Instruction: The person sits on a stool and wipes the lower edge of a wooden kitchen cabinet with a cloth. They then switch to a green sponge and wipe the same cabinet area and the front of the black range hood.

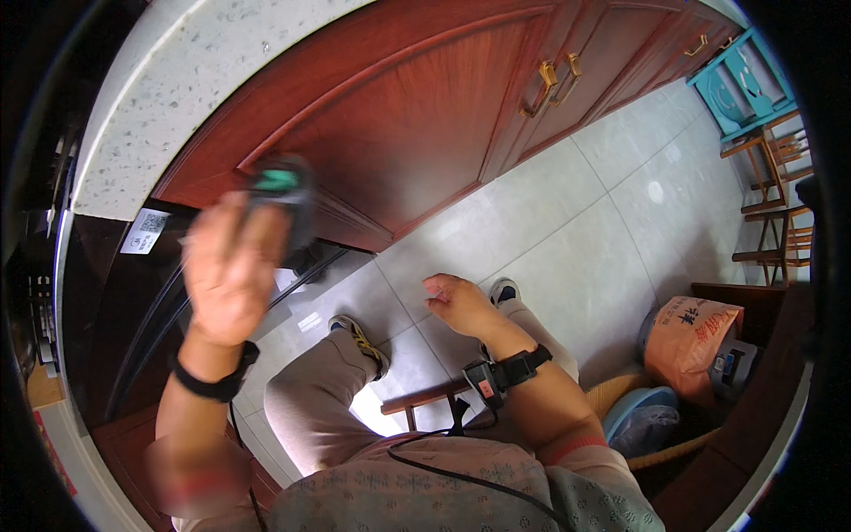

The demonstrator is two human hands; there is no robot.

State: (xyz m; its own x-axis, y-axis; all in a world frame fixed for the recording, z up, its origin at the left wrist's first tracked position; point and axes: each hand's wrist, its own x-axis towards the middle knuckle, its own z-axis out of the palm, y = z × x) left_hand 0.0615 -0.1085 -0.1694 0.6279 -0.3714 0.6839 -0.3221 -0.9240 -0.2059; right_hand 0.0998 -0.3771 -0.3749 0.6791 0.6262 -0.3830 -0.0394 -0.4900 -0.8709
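Observation:
Fingers wrapped round a dark, blurred object with a green patch [297, 206], my left hand [229, 266] is raised in front of a reddish-brown wooden cabinet door [412, 133]. Motion blur hides what kind of object it is. My right hand [455, 302] hangs over the tiled floor with its fingers curled; whether anything small lies in them I cannot tell. Black straps circle both wrists, and a small black device [485, 386] sits at the right one, with a black cable running across my shirt.
A speckled stone countertop [143, 113] curves along the upper left above a dark appliance front [100, 266]. At the lower right stand a woven basket [678, 453] with a blue basin [631, 412] and an orange bag [685, 346]. Wooden chairs [771, 253] and a turquoise rack [741, 83] are at the far right.

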